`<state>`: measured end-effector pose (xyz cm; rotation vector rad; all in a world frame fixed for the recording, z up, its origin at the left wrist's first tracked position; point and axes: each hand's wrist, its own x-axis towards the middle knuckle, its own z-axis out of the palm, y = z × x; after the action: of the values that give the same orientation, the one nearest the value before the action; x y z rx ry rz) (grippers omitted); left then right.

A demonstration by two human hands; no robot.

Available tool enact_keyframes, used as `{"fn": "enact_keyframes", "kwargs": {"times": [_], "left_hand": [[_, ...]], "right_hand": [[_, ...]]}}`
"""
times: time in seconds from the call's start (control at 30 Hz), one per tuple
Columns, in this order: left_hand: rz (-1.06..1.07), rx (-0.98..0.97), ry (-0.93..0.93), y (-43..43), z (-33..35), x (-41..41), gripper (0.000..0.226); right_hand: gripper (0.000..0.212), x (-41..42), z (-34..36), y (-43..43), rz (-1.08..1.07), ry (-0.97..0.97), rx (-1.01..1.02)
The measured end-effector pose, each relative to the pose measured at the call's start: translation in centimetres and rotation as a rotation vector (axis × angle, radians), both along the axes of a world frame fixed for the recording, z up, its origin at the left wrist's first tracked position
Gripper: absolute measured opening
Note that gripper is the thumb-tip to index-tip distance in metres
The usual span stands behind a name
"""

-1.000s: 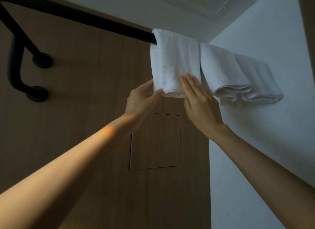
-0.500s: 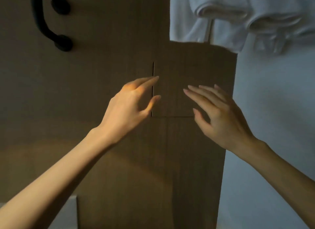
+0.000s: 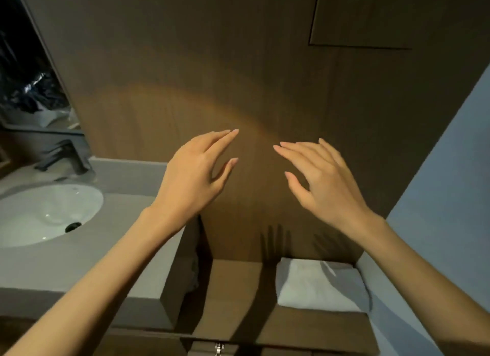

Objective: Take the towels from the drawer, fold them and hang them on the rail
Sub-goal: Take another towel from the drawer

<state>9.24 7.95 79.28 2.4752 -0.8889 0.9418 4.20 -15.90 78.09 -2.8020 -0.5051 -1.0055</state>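
Brown wood-panelled wall [image 3: 265, 64]; beside the white oval basin [image 3: 39, 210], the open wooden drawer [image 3: 233, 289] holds one folded white towel [image 3: 320, 284] at its right side, not yet taken or hung; the rail is out of view. Your left hand [image 3: 191, 180] and right hand [image 3: 326, 186] hover apart above it, fingers straight, empty.

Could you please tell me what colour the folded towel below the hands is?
Plain white: the folded cloth towel shows best in the head view.
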Motion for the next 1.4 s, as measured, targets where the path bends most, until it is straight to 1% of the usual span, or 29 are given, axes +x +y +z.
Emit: {"fn": "enact_keyframes", "kwargs": {"times": [0.17,0.3,0.4,0.5,0.6,0.7,0.8,0.93,1.03,1.1,1.23,1.4], "left_hand": [[0.051,0.004,0.144,3.2,-5.6,0.1,0.048],[0.027,0.038,0.250,5.0,-10.3,0.9,0.046],[-0.027,0.048,0.336,6.2,-13.7,1.8,0.046],[-0.095,0.089,0.407,7.2,-16.8,2.9,0.046],[-0.149,0.141,0.458,8.2,-19.4,4.3,0.045],[-0.194,0.234,0.511,8.6,-21.6,5.4,0.047],[-0.269,0.178,0.586,8.4,-22.9,5.1,0.043],[-0.349,0.236,0.570,7.6,-25.1,3.7,0.043],[-0.412,0.221,0.588,6.9,-27.5,2.2,0.048],[-0.436,0.227,0.617,6.5,-29.6,1.0,0.046],[-0.400,0.236,0.674,5.7,-36.7,-0.5,0.043],[-0.348,0.265,0.723,4.7,-50.1,-1.0,0.046]], "right_hand": [[0.041,0.6,-5.9,2.5,0.020,0.128,0.059],[0.038,0.5,-10.4,4.7,-0.020,0.221,0.084],[0.037,0.4,-13.9,6.2,-0.100,0.290,0.119],[0.035,-0.1,-17.2,7.8,-0.183,0.314,0.181],[0.038,-1.2,-19.5,9.4,-0.290,0.366,0.239],[0.040,-2.6,-20.9,11.1,-0.401,0.381,0.255],[0.037,-4.1,-22.2,12.5,-0.476,0.418,0.299],[0.035,-6.1,-24.8,13.0,-0.545,0.505,0.315],[0.033,-7.8,-27.3,12.8,-0.582,0.587,0.333],[0.031,-8.9,-29.7,12.5,-0.608,0.618,0.347],[0.031,-10.5,-36.6,12.0,-0.610,0.659,0.386],[0.030,-11.7,-49.5,11.3,-0.606,0.671,0.368]]}}
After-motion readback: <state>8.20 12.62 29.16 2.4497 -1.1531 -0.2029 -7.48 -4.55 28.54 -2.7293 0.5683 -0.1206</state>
